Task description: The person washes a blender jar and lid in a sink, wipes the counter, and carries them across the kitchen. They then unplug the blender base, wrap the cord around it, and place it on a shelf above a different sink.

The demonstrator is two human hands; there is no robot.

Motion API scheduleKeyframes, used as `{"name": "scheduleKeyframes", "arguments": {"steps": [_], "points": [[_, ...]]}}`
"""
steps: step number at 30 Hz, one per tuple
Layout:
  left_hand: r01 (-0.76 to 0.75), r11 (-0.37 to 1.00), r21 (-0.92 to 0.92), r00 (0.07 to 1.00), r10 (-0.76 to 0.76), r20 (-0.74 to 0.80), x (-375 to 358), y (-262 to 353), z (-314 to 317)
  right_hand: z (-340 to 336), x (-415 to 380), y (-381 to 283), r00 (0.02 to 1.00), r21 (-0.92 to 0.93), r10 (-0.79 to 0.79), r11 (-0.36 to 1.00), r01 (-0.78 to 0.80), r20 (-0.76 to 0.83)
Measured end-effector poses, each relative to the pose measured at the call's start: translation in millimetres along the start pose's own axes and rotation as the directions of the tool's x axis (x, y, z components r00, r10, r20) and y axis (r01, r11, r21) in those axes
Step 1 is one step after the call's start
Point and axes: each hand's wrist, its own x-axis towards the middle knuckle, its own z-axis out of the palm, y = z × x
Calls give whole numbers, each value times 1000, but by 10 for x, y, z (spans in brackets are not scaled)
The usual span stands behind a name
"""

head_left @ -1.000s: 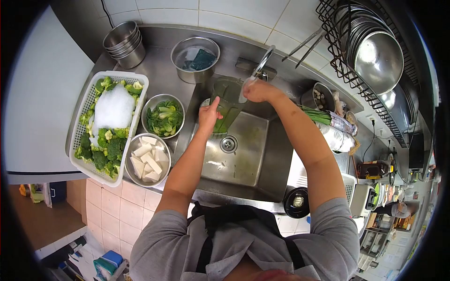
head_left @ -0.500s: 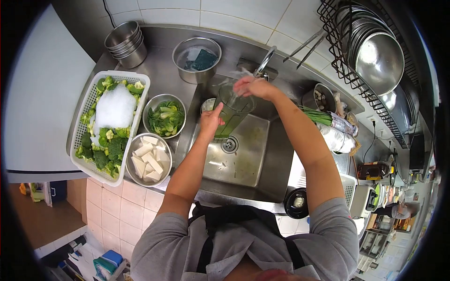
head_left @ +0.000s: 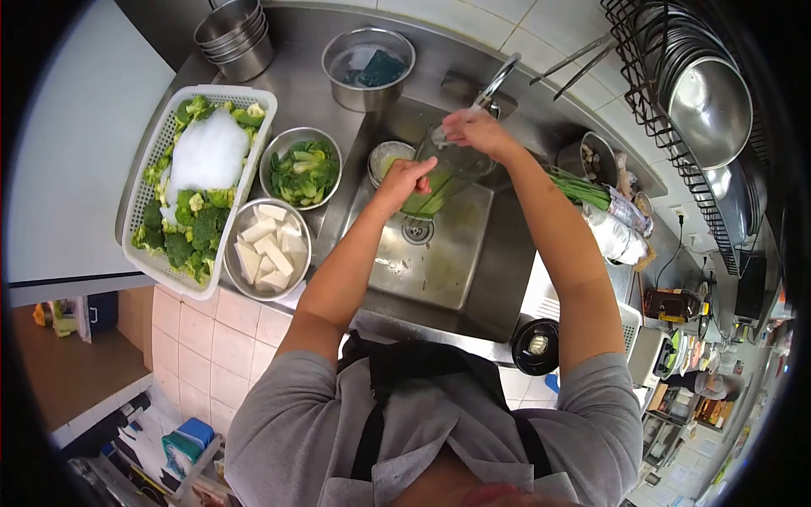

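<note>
My left hand is closed on the side of a clear plastic jug, its thumb stretched along the wall. The jug is tilted over the sink, and green residue or liquid shows inside it. At the jug's upper end, under the running faucet, is my right hand, fingers bent together amid water; whatever they hold, if anything, is hidden. A small metal bowl with pale green liquid stands behind my left hand.
On the left are a white basket of broccoli with foam, a bowl of leafy greens and a bowl of white blocks. A pot with a sponge stands behind. Scallions and a black lid are right.
The jug has tipped further, its rim swinging right. My left hand has turned with it, and my right hand stays near the faucet stream. The whole view has shifted slightly.
</note>
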Motion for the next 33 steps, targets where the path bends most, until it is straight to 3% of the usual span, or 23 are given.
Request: {"name": "scheduleKeyframes", "arguments": {"steps": [1, 2, 3, 5, 6, 9, 11, 13, 15, 16, 17, 20, 24, 26, 29, 33], "points": [[-5, 1000, 8, 990, 4, 139, -29, -21, -10, 8, -43, -9, 999, -96, -6, 995, 1, -51], [7, 999, 35, 973, -14, 230, -63, -41, -16, 44, -75, -5, 997, -75, -36, 997, 30, -74], [14, 999, 39, 972, -23, 232, -93, -74, 15, 46, -49, 61, 997, -68, -31, 997, 26, -76], [104, 995, 2, 956, -101, 274, -129, -116, 88, 40, 44, 224, 977, -347, -190, 926, 148, -91], [107, 994, 9, 955, -105, 279, -101, -148, 75, 35, 46, 240, 977, -341, -190, 928, 147, -98], [141, 989, 49, 963, -149, 223, -42, -246, 77, 70, 61, 341, 971, -315, -211, 935, 166, -115], [281, 918, 279, 944, -316, 89, 4, -290, 172, 81, 124, 394, 947, -358, -232, 923, 141, -224], [284, 879, 382, 946, -323, 39, 97, -435, 309, 88, 92, 317, 960, -353, -195, 928, 115, -200], [415, 715, 562, 855, -519, 28, 287, -707, 338, 114, 84, 256, 973, -355, -158, 931, 89, -169], [393, 646, 655, 851, -525, 7, 295, -739, 415, 127, 103, 249, 974, -360, -144, 930, 72, -177], [392, 647, 654, 852, -523, 6, 297, -773, 484, 137, 118, 243, 974, -365, -129, 930, 54, -185], [405, 420, 812, 780, -622, -68, 373, -952, 622, 160, 130, 198, 979, -384, -113, 923, 40, -169], [385, 301, 872, 744, -661, -100, 446, -1045, 758, 176, 77, 134, 984, -289, -91, 956, 44, -150], [436, 230, 870, 680, -717, -151, 466, -1059, 798, 182, 52, 129, 984, -302, -91, 953, 41, -152], [429, 266, 863, 667, -738, -104, 560, -1194, 690, 137, 68, 185, 967, -386, -213, 911, 144, -142], [468, 404, 786, 729, -679, -85, 425, -934, 553, 90, 36, 193, 974, -395, -173, 913, 104, -144]]}}
